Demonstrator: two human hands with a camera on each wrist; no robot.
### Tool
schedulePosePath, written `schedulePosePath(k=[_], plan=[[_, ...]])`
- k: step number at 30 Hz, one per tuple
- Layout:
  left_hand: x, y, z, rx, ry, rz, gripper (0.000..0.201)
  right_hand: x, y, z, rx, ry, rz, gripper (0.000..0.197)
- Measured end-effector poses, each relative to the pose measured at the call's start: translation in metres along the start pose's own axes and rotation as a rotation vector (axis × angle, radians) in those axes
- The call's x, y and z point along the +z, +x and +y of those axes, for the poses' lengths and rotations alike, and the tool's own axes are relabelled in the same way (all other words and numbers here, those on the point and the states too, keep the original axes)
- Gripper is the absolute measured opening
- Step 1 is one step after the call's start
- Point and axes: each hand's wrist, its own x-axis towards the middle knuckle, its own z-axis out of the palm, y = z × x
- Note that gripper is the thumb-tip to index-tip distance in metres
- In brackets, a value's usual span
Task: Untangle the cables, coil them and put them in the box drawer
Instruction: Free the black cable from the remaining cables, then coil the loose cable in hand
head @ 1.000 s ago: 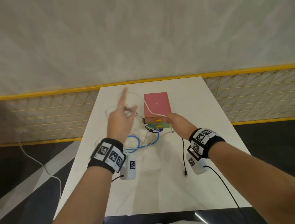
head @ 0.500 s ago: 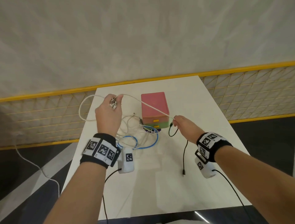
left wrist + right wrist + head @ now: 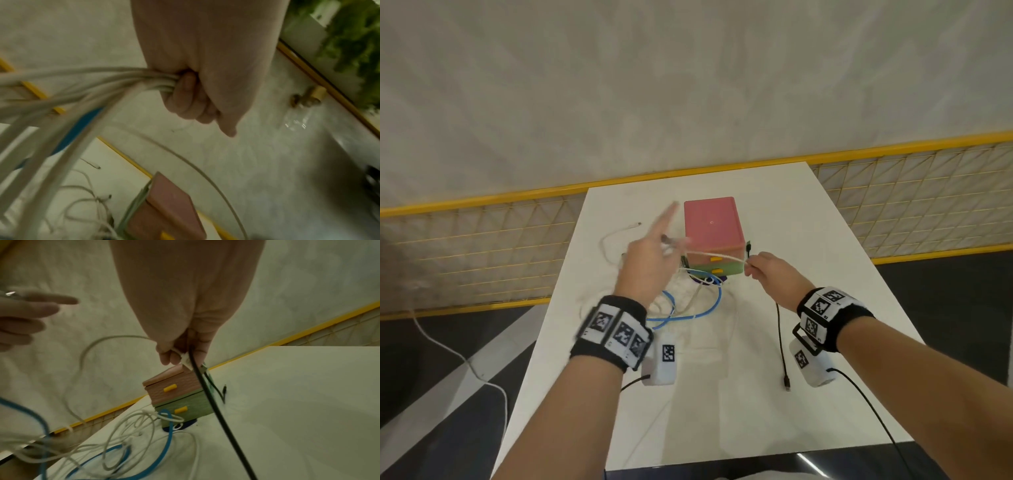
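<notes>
Hands (image 3: 650,263) gripping white cable (image 3: 717,256)

- Pale mottled plaster wall (image 3: 688,85)
- Yellow-framed wire mesh fence (image 3: 482,253)
- Dark floor (image 3: 431,394) with a pale stripe
- White rectangular bench (image 3: 808,308)
- Green foliage (image 3: 349,40)

Your white table (image 3: 808,377) carries the box drawer (image 3: 714,236) just beyond your grip — white cables (image 3: 616,240) and a blue cable (image 3: 709,308) lie tangled below it.
</notes>
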Motion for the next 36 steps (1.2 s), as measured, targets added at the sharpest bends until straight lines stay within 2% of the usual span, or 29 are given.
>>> schedulePosePath(k=[2,3,6,9,12,13,14,17,18,19,20,22,25,27,28,30,32,34,36], plan=[[0.025,-0.008,0.008,0.081,0.068,-0.214,0.055,0.002,-0.002,-0.014,-0.084,0.006,0.021,0.026],[0.037,-0.011,0.008,0.102,0.116,-0.271,0.05,0.003,-0.003,-0.02,-0.123,0.026,0.033,0.028],[0.058,-0.011,0.003,0.029,0.206,-0.31,0.033,0.007,-0.004,-0.021,-0.161,0.042,0.031,0.025],[0.059,-0.008,0.001,0.003,0.279,-0.353,0.037,0.012,-0.006,-0.007,-0.089,0.013,-0.032,0.025],[0.048,0.001,-0.002,-0.034,0.308,-0.427,0.039,0.013,-0.011,0.003,-0.03,0.022,-0.008,0.039],[0.041,0.007,-0.003,-0.074,0.302,-0.423,0.041,0.012,-0.012,0.005,-0.008,0.015,0.006,0.043],[0.033,0.012,-0.004,-0.114,0.273,-0.345,0.04,0.011,-0.013,0.008,0.019,0.005,0.011,0.044],[0.002,0.027,-0.003,-0.172,0.032,0.214,0.034,0.009,-0.014,0.013,0.076,-0.003,0.0,0.041],[-0.007,0.029,-0.001,-0.173,-0.086,0.359,0.035,0.009,-0.013,0.014,0.078,0.003,0.006,0.039],[-0.013,0.029,0.002,-0.156,-0.165,0.437,0.037,0.008,-0.013,0.014,0.069,0.017,0.022,0.037],[-0.015,0.028,0.005,-0.134,-0.202,0.447,0.034,0.007,-0.012,0.013,0.054,0.035,0.051,0.035],[-0.005,0.023,0.009,-0.135,-0.199,0.328,0.022,0.005,-0.01,0.007,-0.001,0.077,0.143,0.031],[0.031,0.008,0.008,-0.324,-0.226,-0.06,0.026,0.0,-0.007,-0.011,-0.127,0.146,0.299,0.026],[0.054,-0.007,0.011,-0.483,-0.399,-0.299,0.029,-0.005,-0.007,-0.026,-0.227,0.183,0.374,0.023],[0.064,-0.011,0.011,-0.537,-0.5,-0.354,0.031,-0.007,-0.008,-0.033,-0.279,0.195,0.39,0.022],[0.074,-0.011,0.01,-0.62,-0.703,-0.303,0.034,-0.007,-0.012,-0.045,-0.362,0.213,0.375,0.02],[0.073,-0.003,0.012,-0.674,-0.859,-0.148,0.039,-0.005,-0.019,-0.051,-0.415,0.223,0.325,0.02],[0.063,0.006,0.017,-0.673,-0.97,-0.02,0.036,0.0,-0.026,-0.05,-0.448,0.22,0.289,0.02],[0.048,0.015,0.022,-0.619,-1.041,0.075,0.023,0.007,-0.032,-0.044,-0.455,0.191,0.264,0.021]])
